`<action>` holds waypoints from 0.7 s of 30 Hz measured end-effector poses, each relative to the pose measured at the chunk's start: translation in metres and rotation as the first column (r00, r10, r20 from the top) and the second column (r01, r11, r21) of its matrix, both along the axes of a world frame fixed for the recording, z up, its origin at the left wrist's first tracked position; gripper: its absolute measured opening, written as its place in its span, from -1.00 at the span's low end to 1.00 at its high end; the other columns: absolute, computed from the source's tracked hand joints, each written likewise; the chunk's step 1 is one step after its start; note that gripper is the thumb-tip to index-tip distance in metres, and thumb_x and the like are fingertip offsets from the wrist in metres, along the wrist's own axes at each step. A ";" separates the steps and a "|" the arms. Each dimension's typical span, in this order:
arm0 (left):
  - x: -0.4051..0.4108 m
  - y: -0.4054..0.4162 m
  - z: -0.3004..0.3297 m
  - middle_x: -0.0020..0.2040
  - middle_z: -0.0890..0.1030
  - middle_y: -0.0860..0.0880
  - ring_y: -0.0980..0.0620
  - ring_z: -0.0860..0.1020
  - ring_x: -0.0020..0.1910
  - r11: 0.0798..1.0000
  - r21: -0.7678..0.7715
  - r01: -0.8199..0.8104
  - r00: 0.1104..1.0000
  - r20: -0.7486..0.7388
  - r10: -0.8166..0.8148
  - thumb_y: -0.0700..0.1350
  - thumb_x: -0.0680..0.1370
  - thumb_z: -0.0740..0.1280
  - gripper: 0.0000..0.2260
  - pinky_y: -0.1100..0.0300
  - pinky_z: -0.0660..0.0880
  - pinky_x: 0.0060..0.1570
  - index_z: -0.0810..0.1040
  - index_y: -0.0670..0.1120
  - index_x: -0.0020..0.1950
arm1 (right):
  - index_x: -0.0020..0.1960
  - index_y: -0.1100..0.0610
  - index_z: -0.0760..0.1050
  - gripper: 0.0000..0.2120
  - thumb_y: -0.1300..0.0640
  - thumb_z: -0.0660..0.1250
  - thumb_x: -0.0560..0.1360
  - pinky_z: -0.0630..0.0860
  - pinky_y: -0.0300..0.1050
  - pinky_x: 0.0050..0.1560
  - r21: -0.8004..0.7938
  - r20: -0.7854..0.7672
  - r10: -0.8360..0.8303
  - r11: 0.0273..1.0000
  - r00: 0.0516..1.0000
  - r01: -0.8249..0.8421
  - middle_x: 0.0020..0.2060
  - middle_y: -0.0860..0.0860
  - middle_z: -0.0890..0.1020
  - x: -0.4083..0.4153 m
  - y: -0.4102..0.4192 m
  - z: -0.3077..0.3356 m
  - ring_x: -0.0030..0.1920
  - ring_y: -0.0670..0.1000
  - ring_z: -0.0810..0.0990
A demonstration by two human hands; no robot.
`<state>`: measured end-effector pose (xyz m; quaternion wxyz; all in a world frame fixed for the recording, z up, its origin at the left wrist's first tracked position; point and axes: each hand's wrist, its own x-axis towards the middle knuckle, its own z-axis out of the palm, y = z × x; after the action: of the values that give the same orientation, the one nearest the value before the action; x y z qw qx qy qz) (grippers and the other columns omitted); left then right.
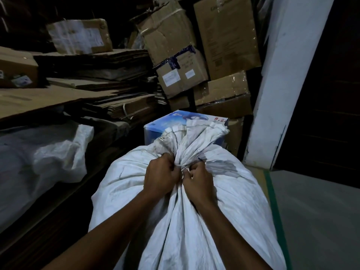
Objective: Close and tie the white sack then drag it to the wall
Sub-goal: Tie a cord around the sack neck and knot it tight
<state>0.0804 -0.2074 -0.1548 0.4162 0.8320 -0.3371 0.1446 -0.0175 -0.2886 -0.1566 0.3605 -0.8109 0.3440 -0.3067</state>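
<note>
A large, full white woven sack (239, 191) stands in front of me on the floor. Its mouth is gathered into a bunched neck (192, 141) that fans out above my hands. My left hand (161, 174) grips the left side of the neck with curled fingers. My right hand (198, 178) grips the right side, close against the left hand. Something thin and pale shows between the two hands at the neck; I cannot tell whether it is a tie.
A blue and white printed box (155, 131) stands just behind the sack. Stacked cardboard boxes (226, 39) and flattened cardboard (101, 67) fill the back and left. Another white sack (44, 151) lies at the left. A white wall pillar (282, 84) and grey floor (315, 211) are at the right.
</note>
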 end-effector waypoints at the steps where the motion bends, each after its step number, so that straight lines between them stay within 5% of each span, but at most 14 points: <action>1: -0.002 0.003 0.000 -0.22 0.70 -0.03 -0.09 0.67 -0.11 0.999 -0.029 0.031 0.999 -0.028 -0.032 0.11 0.45 0.42 -0.75 0.02 0.53 -0.13 0.60 -0.08 -0.14 | 0.05 0.05 0.41 -0.85 0.01 0.32 0.58 0.53 0.07 0.05 0.026 0.005 0.002 1.000 1.000 -0.002 -0.04 0.06 0.68 0.000 -0.001 0.001 0.07 0.18 0.63; 6: 0.001 0.012 -0.004 -0.08 0.74 0.04 0.01 0.68 -0.02 0.992 -0.030 0.121 0.991 -0.062 -0.122 0.06 0.48 0.54 -0.78 0.15 0.49 -0.08 0.68 -0.03 0.03 | 0.09 0.09 0.48 -0.88 0.09 0.21 0.64 0.48 0.04 0.09 0.144 0.026 0.053 0.988 0.998 -0.056 0.08 0.11 0.67 -0.003 -0.005 0.006 0.13 0.19 0.60; 12: -0.006 -0.004 -0.008 -0.13 0.67 -0.04 -0.14 0.63 -0.08 0.998 -0.037 0.050 0.998 -0.030 -0.051 0.11 0.44 0.52 -0.70 0.07 0.40 -0.18 0.48 -0.03 -0.09 | 0.09 0.04 0.51 -0.89 0.11 0.22 0.63 0.55 0.08 0.12 0.122 0.033 0.105 0.987 0.994 -0.109 -0.01 0.04 0.69 -0.013 -0.006 0.004 0.06 0.14 0.64; 16: -0.007 -0.011 -0.009 -0.16 0.66 -0.09 -0.21 0.63 -0.10 0.999 -0.046 0.016 1.000 -0.021 -0.017 0.08 0.43 0.50 -0.69 0.08 0.33 -0.20 0.39 0.01 -0.14 | 0.09 0.12 0.45 -0.90 0.14 0.18 0.66 0.42 -0.03 -0.05 0.000 0.028 0.116 0.993 0.993 -0.116 -0.02 0.14 0.67 -0.019 0.002 0.003 0.05 0.18 0.61; 21: -0.008 -0.015 -0.003 -0.23 0.66 -0.08 -0.20 0.63 -0.15 0.998 -0.063 -0.027 0.999 -0.021 0.026 -0.01 0.41 0.50 -0.75 0.10 0.32 -0.24 0.42 -0.01 -0.23 | 0.15 0.13 0.36 -0.88 0.12 0.13 0.68 0.42 0.04 -0.02 -0.155 -0.045 0.150 0.976 0.988 -0.155 0.03 0.19 0.64 -0.027 0.017 0.005 0.10 0.22 0.57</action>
<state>0.0721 -0.2229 -0.1579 0.4439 0.8242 -0.3170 0.1524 -0.0441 -0.2714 -0.1514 0.3120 -0.8658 0.2614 -0.2912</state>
